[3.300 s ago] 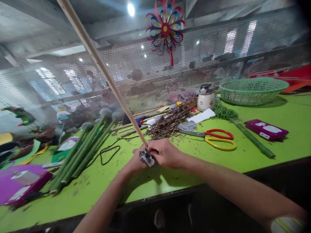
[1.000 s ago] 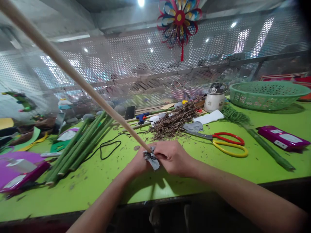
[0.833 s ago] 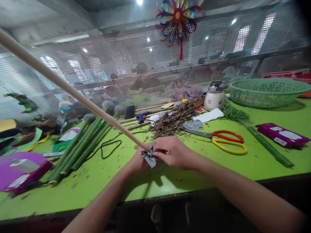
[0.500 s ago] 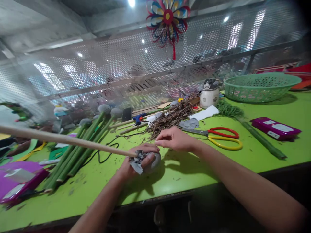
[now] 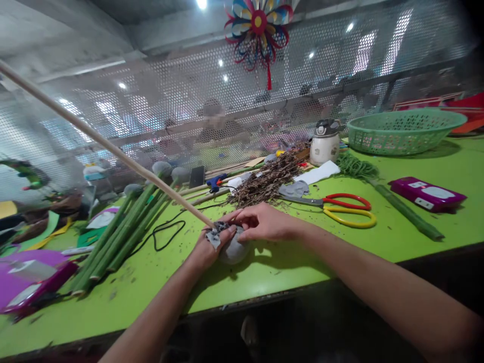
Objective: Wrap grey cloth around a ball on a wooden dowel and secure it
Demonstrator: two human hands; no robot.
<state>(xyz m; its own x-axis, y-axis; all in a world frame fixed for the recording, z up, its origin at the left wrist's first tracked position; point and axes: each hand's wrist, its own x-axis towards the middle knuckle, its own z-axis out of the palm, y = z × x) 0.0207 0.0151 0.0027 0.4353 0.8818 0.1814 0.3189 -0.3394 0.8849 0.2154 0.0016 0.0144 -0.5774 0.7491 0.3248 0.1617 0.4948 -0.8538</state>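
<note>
My left hand [image 5: 206, 249] is closed around the gathered neck of a grey cloth-wrapped ball [image 5: 235, 250], low over the green table. A long pale wooden stick [image 5: 113, 150] comes out of the bunched cloth [image 5: 215, 236] and slants up to the left. My right hand [image 5: 266, 222] has its thumb and fingers bent in a pinch against the ball's upper right side, touching it beside my left fingers. What its fingertips pinch is partly hidden. Scissors [image 5: 346, 209] with a red and a yellow handle lie right of my right hand, beside a grey cloth scrap [image 5: 297, 189].
Left lie green stalks [image 5: 124, 232] with grey round heads, a black cord [image 5: 170, 247] and a purple box [image 5: 34, 290]. Dried twigs [image 5: 264, 179], a glue gun [image 5: 216, 183] and a bottle [image 5: 324, 143] stand behind; a green basket [image 5: 404, 132] and another purple box [image 5: 427, 194] are right.
The stick has tilted more steeply upward as the ball turned in my left hand. My right hand has moved slightly left and down, from beside the ball onto it.
</note>
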